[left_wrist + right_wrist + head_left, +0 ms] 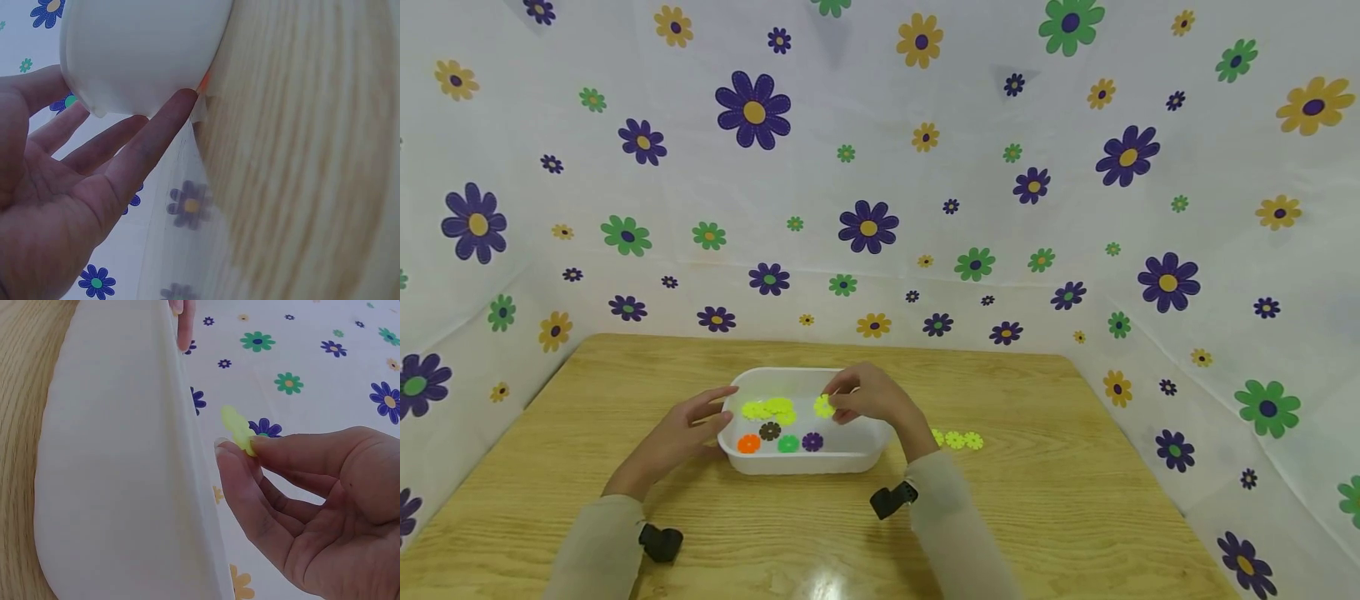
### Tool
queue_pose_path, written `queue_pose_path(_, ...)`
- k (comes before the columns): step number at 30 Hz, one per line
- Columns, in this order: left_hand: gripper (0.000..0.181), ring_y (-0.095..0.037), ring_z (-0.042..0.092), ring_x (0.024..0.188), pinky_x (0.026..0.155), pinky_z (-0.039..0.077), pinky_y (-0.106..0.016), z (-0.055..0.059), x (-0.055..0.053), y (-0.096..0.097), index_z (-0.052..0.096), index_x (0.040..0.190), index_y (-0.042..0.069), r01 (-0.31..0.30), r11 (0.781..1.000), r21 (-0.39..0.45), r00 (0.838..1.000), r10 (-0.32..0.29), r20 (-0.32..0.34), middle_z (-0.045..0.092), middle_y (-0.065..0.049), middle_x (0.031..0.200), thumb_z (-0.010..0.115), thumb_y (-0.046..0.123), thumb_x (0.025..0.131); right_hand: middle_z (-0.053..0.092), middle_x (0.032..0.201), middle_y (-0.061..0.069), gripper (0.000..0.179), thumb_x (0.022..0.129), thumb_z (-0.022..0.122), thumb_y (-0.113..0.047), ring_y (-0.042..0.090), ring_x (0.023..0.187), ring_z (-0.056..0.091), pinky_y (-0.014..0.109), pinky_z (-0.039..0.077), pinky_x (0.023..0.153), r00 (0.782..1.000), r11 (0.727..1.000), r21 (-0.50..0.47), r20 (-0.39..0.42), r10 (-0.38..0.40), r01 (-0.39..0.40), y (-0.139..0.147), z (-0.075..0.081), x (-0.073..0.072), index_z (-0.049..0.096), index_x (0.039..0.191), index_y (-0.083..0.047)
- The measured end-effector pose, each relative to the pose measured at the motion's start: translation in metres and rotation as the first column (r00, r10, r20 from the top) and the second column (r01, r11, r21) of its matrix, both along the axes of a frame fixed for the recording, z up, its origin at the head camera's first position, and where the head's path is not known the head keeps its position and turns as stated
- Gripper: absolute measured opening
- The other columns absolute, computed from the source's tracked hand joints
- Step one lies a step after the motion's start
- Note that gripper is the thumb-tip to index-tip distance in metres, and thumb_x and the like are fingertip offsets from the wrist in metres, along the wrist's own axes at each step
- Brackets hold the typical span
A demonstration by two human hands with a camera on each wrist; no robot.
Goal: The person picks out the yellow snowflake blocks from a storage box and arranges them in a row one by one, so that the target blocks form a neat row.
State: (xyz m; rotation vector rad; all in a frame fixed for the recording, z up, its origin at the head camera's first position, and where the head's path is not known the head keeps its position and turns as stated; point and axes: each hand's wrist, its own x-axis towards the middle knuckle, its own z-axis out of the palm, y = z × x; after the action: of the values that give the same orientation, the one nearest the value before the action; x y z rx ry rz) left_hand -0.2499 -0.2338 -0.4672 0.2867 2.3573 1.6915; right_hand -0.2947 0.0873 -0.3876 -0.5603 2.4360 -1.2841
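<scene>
A white plastic tub (805, 464) stands on the table. My right hand (872, 393) is above its right part, pinching a yellow flower-shaped disc (823, 407) between thumb and fingertip. In the right wrist view that disc (236, 430) is tilted, nearly edge-on. Fairly straight fingers of my left hand (672, 435) touch the tub's left end; the left wrist view shows fingertips (185, 99) against its outer wall. Inside the tub lie a pile of yellow discs (767, 408) and single orange (748, 443), brown (770, 431), green (787, 444) and purple (812, 442) discs.
Several more yellow discs (955, 439) lie in a row on the wooden table (1060, 500), right of the tub and partly behind my right wrist. A white flower-printed sheet (970, 175) encloses the back and sides. Each wrist carries a black camera.
</scene>
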Motion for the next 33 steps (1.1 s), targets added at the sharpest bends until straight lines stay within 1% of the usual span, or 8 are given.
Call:
queue_pose_path(4, 0.065, -0.054, 0.044, 0.143, 0.096, 0.062, -0.046, 0.0, 0.001, 0.0, 0.029, 0.163, 0.014, 0.003, 1.0, 0.002, 1.0, -0.003, -0.002, 0.028, -0.033, 0.164, 0.056, 0.034, 0.107, 0.074, 0.095, 0.016, 0.016, 0.098, 0.066, -0.006, 0.018, 0.074, 0.074, 0.039, 0.067, 0.079, 1.0, 1.0, 0.004, -0.005, -0.014, 0.014, 0.007, 0.004, 0.001, 0.074, 0.111, 0.0)
queue_pose_path(9, 0.065, -0.054, 0.045, 0.142, 0.095, 0.062, -0.046, 0.0, 0.001, 0.0, 0.028, 0.164, 0.014, 0.009, 1.0, 0.007, 1.0, -0.009, -0.002, 0.028, -0.033, 0.164, 0.056, 0.032, 0.107, 0.074, 0.097, 0.016, 0.015, 0.098, 0.067, -0.006, 0.018, 0.073, 0.074, 0.037, 0.067, 0.077, 0.999, 0.999, -0.002, -0.009, -0.038, 0.038, 0.016, 0.004, 0.002, 0.074, 0.11, -0.001)
queue_pose_path(10, 0.065, -0.054, 0.045, 0.142, 0.095, 0.062, -0.047, -0.001, 0.001, 0.0, 0.028, 0.164, 0.014, 0.009, 1.0, 0.007, 1.0, -0.009, -0.002, 0.028, -0.033, 0.164, 0.056, 0.032, 0.108, 0.073, 0.097, 0.016, 0.015, 0.098, 0.067, -0.006, 0.019, 0.073, 0.074, 0.039, 0.067, 0.078, 0.999, 0.999, -0.005, -0.007, -0.042, 0.042, 0.019, 0.004, 0.001, 0.074, 0.109, -0.001)
queue_pose_path(16, 0.065, -0.054, 0.043, 0.144, 0.097, 0.062, -0.046, 0.0, 0.001, -0.001, 0.029, 0.163, 0.016, -0.01, 1.0, -0.011, 1.0, 0.011, 0.017, 0.027, -0.031, 0.165, 0.056, 0.035, 0.107, 0.073, 0.097, 0.016, 0.014, 0.097, 0.068, -0.005, 0.019, 0.072, 0.074, 0.041, 0.067, 0.079, 0.998, 0.998, -0.011, -0.008, -0.058, 0.058, 0.031, 0.005, 0.001, 0.075, 0.109, -0.001)
queue_pose_path(24, 0.066, -0.054, 0.04, 0.146, 0.099, 0.061, -0.047, 0.0, 0.0, -0.002, 0.031, 0.163, 0.018, -0.022, 1.0, -0.015, 1.0, 0.022, 0.013, 0.027, -0.03, 0.166, 0.057, 0.039, 0.106, 0.071, 0.099, 0.017, 0.015, 0.097, 0.067, -0.005, 0.019, 0.073, 0.073, 0.038, 0.067, 0.077, 0.996, 0.996, -0.016, -0.004, -0.093, 0.092, 0.049, 0.004, 0.002, 0.073, 0.109, 0.001)
queue_pose_path(28, 0.069, -0.053, 0.041, 0.146, 0.098, 0.061, -0.046, 0.001, 0.0, -0.001, 0.031, 0.163, 0.018, -0.022, 1.0, -0.008, 1.0, 0.022, 0.017, 0.027, -0.03, 0.166, 0.059, 0.042, 0.105, 0.07, 0.1, 0.017, 0.015, 0.097, 0.067, -0.006, 0.019, 0.073, 0.073, 0.044, 0.066, 0.082, 0.993, 0.993, 0.0, 0.003, -0.122, 0.122, 0.057, 0.004, 0.003, 0.073, 0.109, 0.0)
queue_pose_path(33, 0.067, -0.053, 0.042, 0.145, 0.098, 0.061, -0.046, 0.001, -0.001, -0.001, 0.03, 0.163, 0.017, -0.013, 1.0, -0.007, 1.0, 0.013, 0.015, 0.026, -0.031, 0.166, 0.057, 0.038, 0.106, 0.07, 0.101, 0.017, 0.016, 0.097, 0.067, -0.006, 0.02, 0.075, 0.074, 0.052, 0.064, 0.088, 0.989, 0.989, 0.014, 0.008, -0.148, 0.148, 0.068, 0.003, 0.003, 0.073, 0.111, 0.0)
